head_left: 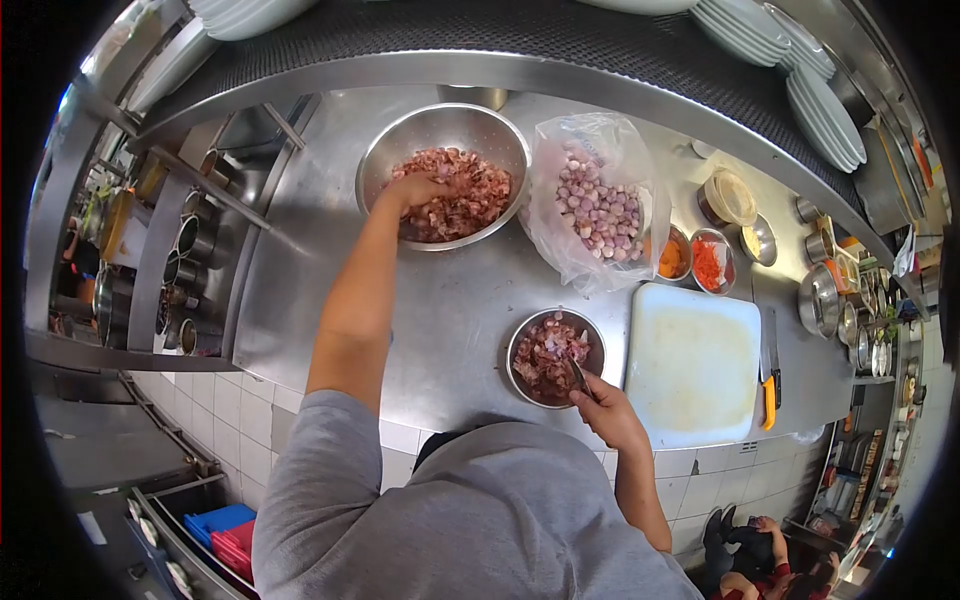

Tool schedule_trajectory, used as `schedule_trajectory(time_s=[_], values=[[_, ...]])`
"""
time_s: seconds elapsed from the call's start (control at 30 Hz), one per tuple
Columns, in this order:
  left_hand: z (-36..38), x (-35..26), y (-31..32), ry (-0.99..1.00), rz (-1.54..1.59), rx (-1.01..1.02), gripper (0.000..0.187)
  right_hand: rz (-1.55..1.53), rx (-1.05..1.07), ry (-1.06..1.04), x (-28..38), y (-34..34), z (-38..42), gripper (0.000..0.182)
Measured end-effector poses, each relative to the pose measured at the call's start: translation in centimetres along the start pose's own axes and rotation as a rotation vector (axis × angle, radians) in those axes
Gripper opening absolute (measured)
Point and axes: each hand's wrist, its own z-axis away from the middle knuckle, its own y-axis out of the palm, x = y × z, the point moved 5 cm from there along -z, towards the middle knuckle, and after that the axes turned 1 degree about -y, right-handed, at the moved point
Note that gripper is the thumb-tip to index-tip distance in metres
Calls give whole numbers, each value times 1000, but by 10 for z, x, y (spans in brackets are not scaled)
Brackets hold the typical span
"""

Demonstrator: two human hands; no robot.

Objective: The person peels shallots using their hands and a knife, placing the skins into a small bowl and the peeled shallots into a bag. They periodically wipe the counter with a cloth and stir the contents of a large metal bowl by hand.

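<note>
My left hand (424, 189) reaches into a large steel bowl (372, 152) of reddish-brown unpeeled shallots (455, 215). Its fingers are stretched out among them, with the tips partly hidden. Close to my body, my right hand (607, 408) is closed on what looks like a small knife (577, 374), held at the right rim of a smaller steel bowl (519, 388). That bowl contains purplish shallot pieces and papery skins (550, 355). Between the bowls and to the right, an open clear plastic bag (548, 215) holds many peeled pinkish shallots (600, 212).
A white cutting board (695, 365) lies right of the small bowl, with an orange-handled knife (769, 400) beside it. Behind stand bowls of orange pieces (672, 258) and red shreds (709, 264). A steel shelf (480, 72) with plates overhangs the counter. Another person (765, 555) appears lower right.
</note>
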Motion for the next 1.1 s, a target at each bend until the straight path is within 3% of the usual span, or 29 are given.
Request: schedule_trajectory(time_s=[0.1, 0.23, 0.3, 0.33, 0.4, 0.53, 0.6, 0.7, 0.77, 0.87, 0.93, 0.97, 1.03, 1.1], values=[[24, -12, -22, -119, 145, -121, 86, 8, -3, -2, 2, 2, -5, 33], [23, -10, -47, -61, 43, -183, 68, 33, 36, -30, 10, 7, -10, 30], [32, -34, -65, 45, -621, -525, 47, 53, 49, 9, 15, 8, -9, 38], [43, -48, -65, 44, -620, -528, 47, 70, 59, 45, 16, 8, -9, 46], [63, -72, -58, -25, -596, -556, 30, 83, 68, 34, 7, 8, -11, 46], [41, -66, -32, -54, -590, -433, 23, 75, 85, 4, 0, 8, -9, 45], [57, -75, -1, -31, -616, -64, 43, 75, 74, 7, 3, 7, -6, 46], [25, -49, 32, 12, -582, 40, 49, 62, 60, 15, 3, 6, -3, 46], [19, -45, 36, 16, -642, -49, 54, 49, 53, 20, 0, 4, -1, 46], [19, -31, 28, 24, -469, -83, 53, 39, 59, -26, -3, 4, 0, 47], [30, -28, 18, 63, 52, -56, 49, 26, 48, -17, -3, 2, 2, 47], [36, -26, 13, 64, 46, -55, 49, 20, 46, -19, -3, 1, 2, 47], [52, -26, 3, 33, 464, -14, 42, 12, 47, 12, -5, 0, 3, 46], [69, -29, -2, 43, 607, -4, 39, 4, 28, -11, -7, 2, 1, 43]])
